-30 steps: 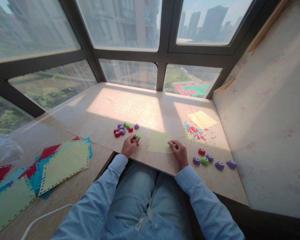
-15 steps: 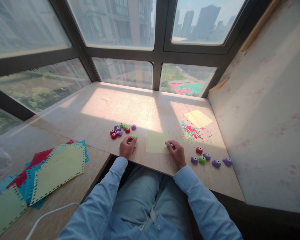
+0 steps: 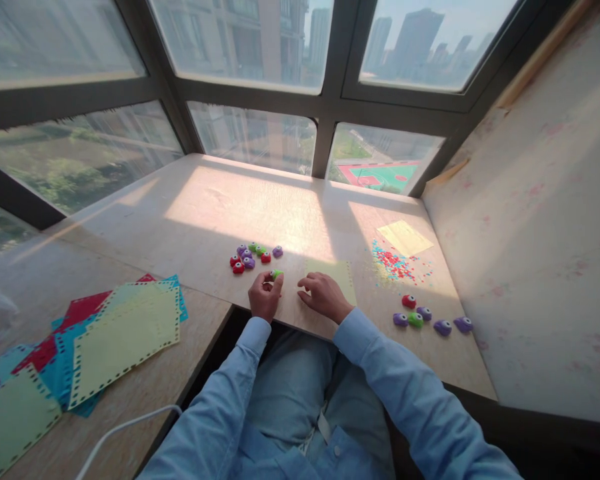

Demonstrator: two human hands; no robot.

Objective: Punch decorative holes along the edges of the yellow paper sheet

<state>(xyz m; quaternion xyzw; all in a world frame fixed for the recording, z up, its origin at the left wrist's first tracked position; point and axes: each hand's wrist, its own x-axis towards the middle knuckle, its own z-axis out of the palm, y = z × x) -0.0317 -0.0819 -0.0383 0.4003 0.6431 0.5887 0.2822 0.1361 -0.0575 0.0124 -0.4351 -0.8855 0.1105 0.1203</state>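
Note:
My left hand (image 3: pixel 264 297) is closed round a small green paper punch (image 3: pixel 277 274), whose top shows above the fingers. To its right, my right hand (image 3: pixel 325 295) has its fingers apart with nothing in them, and it reaches leftward over a pale yellow sheet (image 3: pixel 347 275). The hand covers the sheet's near left part; small holes show along the sheet's right edge. Just beyond my left hand sits a cluster of red, purple and green punches (image 3: pixel 249 263).
More punches (image 3: pixel 415 320) stand at the right. Behind them lie red and blue paper bits (image 3: pixel 397 265) and another yellow sheet (image 3: pixel 406 238). Hole-edged coloured sheets (image 3: pixel 130 333) overlap at the left, near a white cable (image 3: pixel 125 424). A wall (image 3: pixel 545 280) bounds the right side.
My right hand has left the sheet's right edge and moved left toward my left hand, its fingers opening. My left hand still holds the green punch. The view has shifted slightly.

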